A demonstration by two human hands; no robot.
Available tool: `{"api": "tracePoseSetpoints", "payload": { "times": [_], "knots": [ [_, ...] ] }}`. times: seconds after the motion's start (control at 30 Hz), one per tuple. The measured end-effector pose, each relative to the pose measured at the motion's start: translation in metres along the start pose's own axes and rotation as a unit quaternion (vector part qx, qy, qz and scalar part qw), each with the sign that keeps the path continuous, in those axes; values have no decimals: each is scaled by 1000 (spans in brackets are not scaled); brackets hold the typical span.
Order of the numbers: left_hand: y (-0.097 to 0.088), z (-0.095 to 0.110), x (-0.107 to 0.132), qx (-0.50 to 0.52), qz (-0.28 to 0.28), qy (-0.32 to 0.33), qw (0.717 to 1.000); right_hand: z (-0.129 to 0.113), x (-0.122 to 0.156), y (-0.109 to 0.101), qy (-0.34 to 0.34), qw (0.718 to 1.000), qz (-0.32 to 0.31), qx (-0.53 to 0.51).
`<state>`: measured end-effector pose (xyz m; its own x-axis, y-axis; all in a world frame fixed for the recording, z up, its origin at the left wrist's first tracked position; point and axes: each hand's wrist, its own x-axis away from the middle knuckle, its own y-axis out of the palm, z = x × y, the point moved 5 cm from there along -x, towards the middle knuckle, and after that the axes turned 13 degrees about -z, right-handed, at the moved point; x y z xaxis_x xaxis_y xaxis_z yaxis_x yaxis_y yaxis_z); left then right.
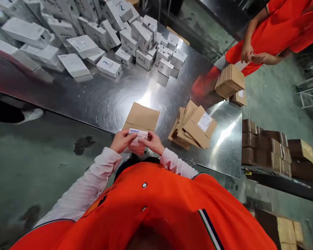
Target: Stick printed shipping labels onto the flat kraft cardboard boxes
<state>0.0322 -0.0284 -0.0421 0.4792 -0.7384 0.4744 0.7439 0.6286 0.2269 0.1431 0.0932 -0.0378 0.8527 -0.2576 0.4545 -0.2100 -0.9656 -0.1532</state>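
Here, the slips [138, 137] lie between the left hand [122, 140] and the right hand [154, 143], by the near edge of the table [106, 95], in front of a mailer [143, 115]. The left thumb and fingers pinch their left side, thumb on top; the right ones are closed on the right side.

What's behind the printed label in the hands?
Beyond the printed label, part of a cardboard mailer shows on the metal table. The label, left hand and right hand hide its near end; anything there can't be seen.
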Motion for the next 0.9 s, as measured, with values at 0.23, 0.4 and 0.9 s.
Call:
{"api": "tracePoseSetpoints", "payload": {
  "times": [0.23, 0.4, 0.9],
  "knots": [
    [11, -11, -8, -48, 38, 3, 998, -22, -12, -26, -20, 993, 7, 116],
    [3, -28, -26, -99, 104, -28, 989, -15, -32, -30, 30, 984, 38, 174],
    [-23, -99, -40, 55, -105, -139, 983, -1, -187, -97, 110, 946, 146, 267]
  ]
}}
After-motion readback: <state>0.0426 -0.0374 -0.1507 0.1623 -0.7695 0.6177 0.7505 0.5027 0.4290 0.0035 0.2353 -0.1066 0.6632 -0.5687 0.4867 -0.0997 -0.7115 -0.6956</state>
